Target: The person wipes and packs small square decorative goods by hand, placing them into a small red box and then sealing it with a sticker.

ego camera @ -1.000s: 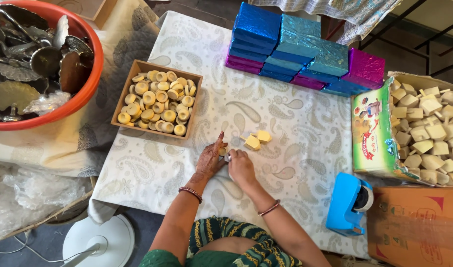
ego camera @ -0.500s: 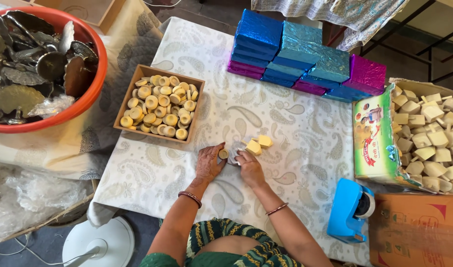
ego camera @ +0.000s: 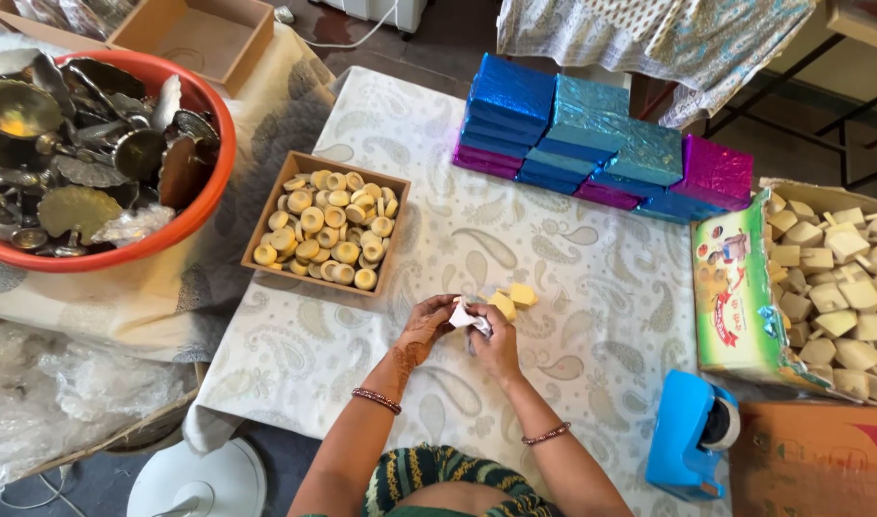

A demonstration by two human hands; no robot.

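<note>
My left hand (ego camera: 424, 330) and my right hand (ego camera: 496, 343) meet above the patterned tablecloth (ego camera: 572, 278), both pinching a small white wrapper (ego camera: 460, 315) between the fingertips. What lies inside the wrapper is hidden. Just beyond the fingers, two small yellow blocks (ego camera: 513, 300) rest on the cloth. A brown tray of round yellow pieces (ego camera: 328, 222) stands to the left of my hands.
Shiny blue and magenta boxes (ego camera: 601, 139) are stacked at the back. A carton of pale wedge pieces (ego camera: 826, 287) sits at the right, a blue tape dispenser (ego camera: 692, 436) near the front right. An orange tub of metal ware (ego camera: 93, 153) is at the left.
Both hands have lifted slightly off the cloth and closed together on the white wrapper. The yellow blocks stay in place.
</note>
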